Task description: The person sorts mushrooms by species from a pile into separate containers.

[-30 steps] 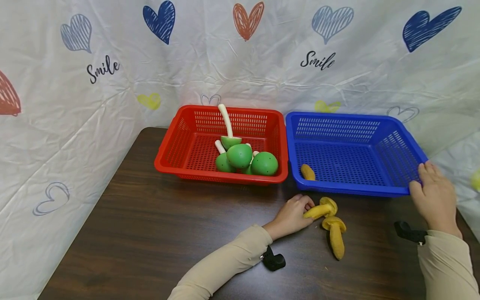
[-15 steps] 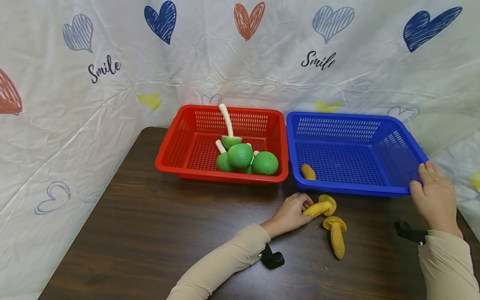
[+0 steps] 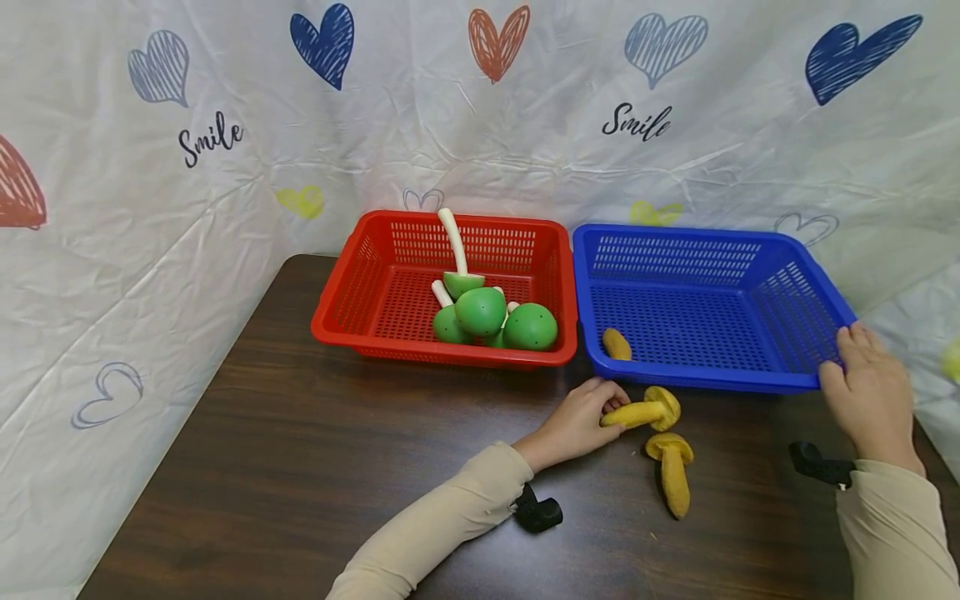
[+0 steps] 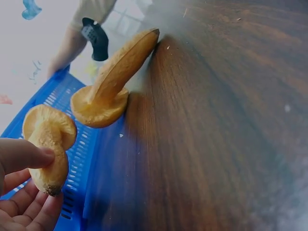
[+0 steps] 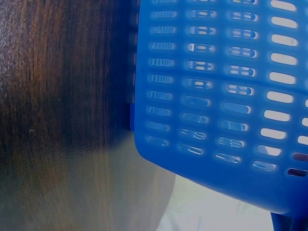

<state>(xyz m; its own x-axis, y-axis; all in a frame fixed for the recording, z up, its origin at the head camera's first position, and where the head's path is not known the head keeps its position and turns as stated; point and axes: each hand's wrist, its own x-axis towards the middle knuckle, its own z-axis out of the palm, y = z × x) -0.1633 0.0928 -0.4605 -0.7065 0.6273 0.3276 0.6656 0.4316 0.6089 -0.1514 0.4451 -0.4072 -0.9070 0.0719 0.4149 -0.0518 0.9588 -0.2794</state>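
In the head view my left hand [image 3: 577, 422] is in front of the blue basket's near left corner. It pinches a yellow mushroom [image 3: 636, 413] by the stem, cap to the right. The left wrist view shows the thumb [image 4: 29, 156] across this mushroom's [image 4: 48, 127] stem, fingers beneath. A second yellow mushroom [image 3: 674, 477] lies on the table just beyond, its stem towards me. My right hand [image 3: 870, 387] grips the blue basket [image 3: 697, 377] at its near right corner. Inside that basket, at the near left, is a brownish-yellow piece [image 3: 617, 344], partly hidden by the rim.
A red basket [image 3: 442, 350] stands left against the blue one, holding several green-capped mushrooms [image 3: 481, 312] with white stems, one stem rising past the back rim. Behind both baskets hangs a white cloth [image 3: 555, 92] printed with hearts. The dark wooden table [image 3: 300, 467] extends towards me.
My left hand has shifted slightly left and away from me with the mushroom, whose stem now lies more level. The right hand and both baskets stay put.
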